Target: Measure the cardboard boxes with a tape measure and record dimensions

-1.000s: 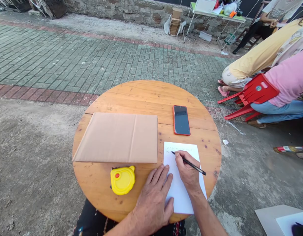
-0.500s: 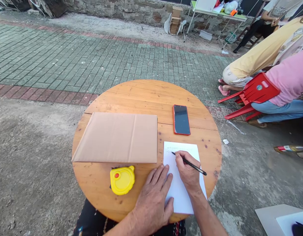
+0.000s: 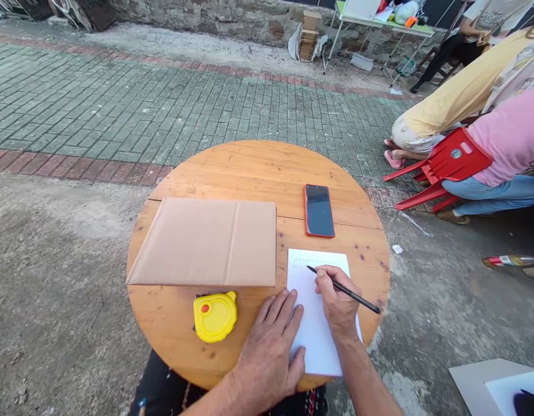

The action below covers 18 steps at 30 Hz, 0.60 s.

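A white sheet of paper [image 3: 321, 346] lies on the round wooden table [image 3: 258, 167], with faint handwriting along its top. My right hand [image 3: 340, 300] grips a black pen [image 3: 355, 296], its tip at the second line of writing. Flat across the paper's left edge and the table rests my left hand [image 3: 273, 341], fingers stretched out and holding nothing. Left of it is a yellow tape measure [image 3: 215, 316] with a red button. A cardboard box or folded cardboard [image 3: 206, 242] lies beyond the tape measure. Above the paper sits a phone [image 3: 319, 210] in a red case.
To the right, a person in a pink top sits on a red plastic chair [image 3: 457, 159], near other people. A bottle [image 3: 511, 262] lies on the concrete ground. Behind, a folding table [image 3: 383, 24] stands by a stone wall. Grey board [image 3: 478, 378] shows at lower right.
My right hand and the pen have shifted slightly right along the second line, the pen now tilting lower. A little more writing shows there. My left hand stays in place.
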Each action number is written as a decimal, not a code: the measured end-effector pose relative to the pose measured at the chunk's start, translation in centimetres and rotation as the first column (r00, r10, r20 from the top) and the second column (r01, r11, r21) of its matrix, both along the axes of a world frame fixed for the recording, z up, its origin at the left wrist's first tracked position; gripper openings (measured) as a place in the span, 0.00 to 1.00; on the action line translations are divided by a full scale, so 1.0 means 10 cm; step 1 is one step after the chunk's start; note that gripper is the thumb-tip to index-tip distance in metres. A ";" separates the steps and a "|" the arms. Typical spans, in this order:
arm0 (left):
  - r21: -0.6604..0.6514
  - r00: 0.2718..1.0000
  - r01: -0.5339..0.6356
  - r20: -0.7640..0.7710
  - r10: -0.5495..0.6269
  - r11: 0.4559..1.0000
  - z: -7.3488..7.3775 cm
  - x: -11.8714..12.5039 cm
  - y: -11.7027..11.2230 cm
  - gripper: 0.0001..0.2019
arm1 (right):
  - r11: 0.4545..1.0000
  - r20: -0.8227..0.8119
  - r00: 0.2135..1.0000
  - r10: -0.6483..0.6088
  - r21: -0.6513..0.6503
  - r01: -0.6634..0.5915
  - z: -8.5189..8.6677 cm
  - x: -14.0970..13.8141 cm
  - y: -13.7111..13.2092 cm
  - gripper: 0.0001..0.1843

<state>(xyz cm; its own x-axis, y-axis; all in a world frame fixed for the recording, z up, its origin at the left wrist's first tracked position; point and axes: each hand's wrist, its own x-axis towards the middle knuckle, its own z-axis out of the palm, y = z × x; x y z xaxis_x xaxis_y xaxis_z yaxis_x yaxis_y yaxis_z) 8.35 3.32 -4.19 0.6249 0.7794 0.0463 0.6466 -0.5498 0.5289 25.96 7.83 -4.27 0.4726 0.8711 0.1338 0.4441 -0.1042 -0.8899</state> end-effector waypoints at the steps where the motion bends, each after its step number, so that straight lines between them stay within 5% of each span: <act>1: -0.001 1.000 0.000 0.000 0.000 1.000 0.00 0.00 0.00 0.28 | 1.000 -0.008 1.000 -0.018 0.008 0.018 -0.01 0.01 0.00 0.09; 7: 0.015 1.000 -0.006 0.007 0.006 1.000 0.01 0.01 0.01 0.28 | 0.999 0.030 0.999 0.017 0.035 -0.018 0.05 0.06 0.03 0.09; 12: 0.038 1.000 -0.012 0.021 0.011 0.999 0.00 0.03 0.00 0.28 | 0.978 0.273 0.946 0.173 0.062 -0.197 0.15 0.19 -0.09 0.09; 15: 0.049 1.000 -0.014 0.021 0.013 0.999 -0.01 0.04 -0.01 0.28 | 0.940 0.506 0.825 0.253 0.076 -0.334 0.08 0.31 -0.20 0.13; 18: 0.048 1.000 -0.011 0.009 0.011 0.999 -0.01 0.04 -0.01 0.28 | 0.905 0.731 0.622 0.281 0.015 -0.425 0.01 0.41 -0.29 0.16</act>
